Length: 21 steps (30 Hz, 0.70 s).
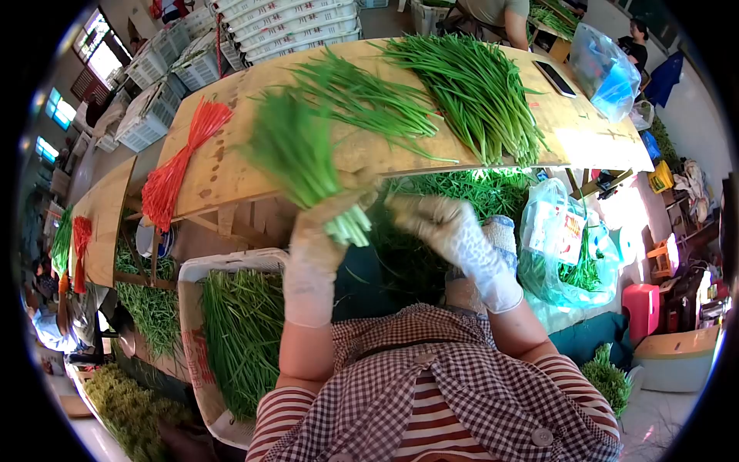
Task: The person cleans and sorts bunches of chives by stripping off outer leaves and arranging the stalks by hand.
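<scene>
My left hand, in a pale glove, is closed round the stem end of a bunch of long green leaves, whose tips are blurred over the table's front edge. Just to its right is my right hand, gloved too, with curled fingers; whether it holds anything is too blurred to tell. On the wooden table lie a loose spread of green stalks and a larger pile with its pale stems toward me.
Red ties hang over the table's left edge. A phone and a plastic bag lie at the right. A white crate of greens stands left of my lap; a bag of greens is at the right. Another person is across the table.
</scene>
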Each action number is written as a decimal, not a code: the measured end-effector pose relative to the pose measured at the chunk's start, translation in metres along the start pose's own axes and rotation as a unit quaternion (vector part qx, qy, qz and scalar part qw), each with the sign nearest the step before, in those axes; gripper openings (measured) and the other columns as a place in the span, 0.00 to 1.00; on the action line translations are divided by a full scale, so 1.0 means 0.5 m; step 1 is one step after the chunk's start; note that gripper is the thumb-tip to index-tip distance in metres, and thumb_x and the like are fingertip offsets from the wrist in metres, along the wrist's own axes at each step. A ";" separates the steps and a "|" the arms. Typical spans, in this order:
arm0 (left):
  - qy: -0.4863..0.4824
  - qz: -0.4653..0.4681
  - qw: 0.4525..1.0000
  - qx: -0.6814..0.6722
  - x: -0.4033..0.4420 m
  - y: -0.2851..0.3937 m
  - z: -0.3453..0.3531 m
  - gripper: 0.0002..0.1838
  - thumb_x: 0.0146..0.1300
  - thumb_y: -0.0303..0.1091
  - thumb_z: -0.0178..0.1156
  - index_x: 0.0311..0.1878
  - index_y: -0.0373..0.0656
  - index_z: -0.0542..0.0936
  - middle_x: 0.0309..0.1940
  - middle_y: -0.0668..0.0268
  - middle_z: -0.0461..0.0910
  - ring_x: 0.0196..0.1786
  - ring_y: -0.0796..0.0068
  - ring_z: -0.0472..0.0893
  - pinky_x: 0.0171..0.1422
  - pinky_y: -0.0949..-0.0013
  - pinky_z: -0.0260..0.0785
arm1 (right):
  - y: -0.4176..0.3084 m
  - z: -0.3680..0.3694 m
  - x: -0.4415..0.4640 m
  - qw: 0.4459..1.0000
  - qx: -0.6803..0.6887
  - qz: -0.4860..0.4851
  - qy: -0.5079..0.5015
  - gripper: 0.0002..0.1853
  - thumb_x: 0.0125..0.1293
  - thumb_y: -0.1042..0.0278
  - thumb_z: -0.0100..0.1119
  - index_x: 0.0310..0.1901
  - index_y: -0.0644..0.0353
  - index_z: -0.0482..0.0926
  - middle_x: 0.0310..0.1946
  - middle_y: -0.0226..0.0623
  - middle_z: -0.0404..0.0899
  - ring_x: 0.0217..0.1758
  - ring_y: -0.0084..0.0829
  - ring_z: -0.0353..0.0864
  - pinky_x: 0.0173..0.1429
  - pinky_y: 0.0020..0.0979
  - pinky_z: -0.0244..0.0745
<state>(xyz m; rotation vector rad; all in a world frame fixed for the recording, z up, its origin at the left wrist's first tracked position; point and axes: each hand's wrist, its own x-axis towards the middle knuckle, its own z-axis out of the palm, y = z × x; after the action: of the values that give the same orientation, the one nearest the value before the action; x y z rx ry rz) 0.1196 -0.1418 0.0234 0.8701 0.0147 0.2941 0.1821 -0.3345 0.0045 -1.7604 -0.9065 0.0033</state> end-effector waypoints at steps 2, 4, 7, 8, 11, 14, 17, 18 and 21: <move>-0.006 -0.016 0.996 -0.093 -0.012 0.059 0.023 0.11 0.62 0.28 0.59 0.46 0.37 0.75 0.37 0.61 0.79 0.37 0.65 0.80 0.43 0.64 0.76 | 0.012 -0.031 0.040 0.940 -0.316 -0.017 0.129 0.11 0.59 0.63 0.65 0.42 0.58 0.83 0.36 0.41 0.83 0.38 0.40 0.83 0.41 0.37 0.79; -0.040 -0.029 0.987 -0.151 0.007 0.046 -0.015 0.10 0.62 0.30 0.60 0.44 0.38 0.75 0.34 0.65 0.76 0.33 0.71 0.77 0.41 0.66 0.74 | 0.021 -0.050 0.076 0.883 -0.446 0.011 0.142 0.11 0.57 0.63 0.66 0.39 0.58 0.83 0.33 0.43 0.82 0.38 0.44 0.81 0.40 0.40 0.77; 0.027 -0.052 0.988 -0.145 0.028 0.006 -0.028 0.08 0.64 0.32 0.60 0.43 0.39 0.75 0.30 0.67 0.74 0.30 0.74 0.75 0.39 0.68 0.74 | 0.074 -0.037 0.097 0.801 -0.591 0.085 0.037 0.11 0.53 0.63 0.68 0.38 0.57 0.83 0.30 0.41 0.81 0.34 0.44 0.81 0.37 0.41 0.77; 0.076 -0.060 0.987 -0.124 0.021 -0.006 -0.028 0.08 0.64 0.32 0.60 0.42 0.39 0.75 0.29 0.68 0.74 0.30 0.74 0.75 0.40 0.67 0.74 | 0.075 -0.024 0.080 0.871 -0.479 0.053 0.089 0.12 0.53 0.62 0.68 0.37 0.58 0.83 0.30 0.43 0.81 0.33 0.44 0.82 0.37 0.40 0.77; 0.148 -0.099 0.982 -0.056 0.003 -0.043 -0.051 0.09 0.64 0.32 0.61 0.41 0.38 0.75 0.38 0.61 0.80 0.39 0.67 0.80 0.48 0.63 0.76 | 0.071 0.016 0.045 0.964 -0.191 0.115 0.144 0.16 0.55 0.59 0.68 0.36 0.64 0.81 0.28 0.48 0.81 0.31 0.47 0.82 0.35 0.39 0.76; 0.145 -0.093 0.985 -0.009 -0.011 -0.075 -0.015 0.11 0.64 0.32 0.61 0.45 0.35 0.75 0.52 0.52 0.79 0.50 0.60 0.82 0.56 0.62 0.76 | 0.050 0.042 0.048 0.966 -0.115 0.186 0.139 0.17 0.55 0.60 0.69 0.40 0.64 0.82 0.28 0.50 0.81 0.31 0.49 0.82 0.34 0.37 0.76; 0.091 -0.127 0.987 -0.025 -0.005 -0.064 -0.022 0.19 0.61 0.31 0.62 0.53 0.31 0.73 0.52 0.54 0.79 0.47 0.61 0.82 0.58 0.59 0.75 | 0.017 0.054 0.041 0.993 -0.102 -0.043 -0.041 0.11 0.58 0.61 0.66 0.34 0.61 0.83 0.29 0.46 0.81 0.32 0.47 0.82 0.37 0.39 0.77; 0.112 -0.072 0.990 -0.048 -0.006 -0.055 -0.028 0.18 0.61 0.30 0.62 0.52 0.33 0.74 0.48 0.56 0.80 0.44 0.62 0.82 0.56 0.60 0.76 | 0.006 0.043 0.053 0.991 -0.122 -0.042 -0.019 0.09 0.59 0.62 0.64 0.33 0.59 0.82 0.30 0.43 0.82 0.32 0.44 0.82 0.38 0.39 0.78; 0.017 0.035 0.987 -0.156 -0.006 0.010 -0.029 0.09 0.63 0.29 0.60 0.45 0.38 0.76 0.34 0.63 0.80 0.38 0.68 0.82 0.53 0.63 0.78 | 0.009 -0.031 0.150 0.878 -0.437 -0.056 0.186 0.05 0.62 0.66 0.58 0.35 0.56 0.80 0.23 0.41 0.78 0.26 0.38 0.82 0.28 0.38 0.77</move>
<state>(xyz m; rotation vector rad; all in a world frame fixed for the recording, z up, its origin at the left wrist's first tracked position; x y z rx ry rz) 0.1137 -0.1284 0.0176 0.5551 -0.0301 0.3660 0.2442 -0.3050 0.0382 -2.3985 -0.7612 -0.9232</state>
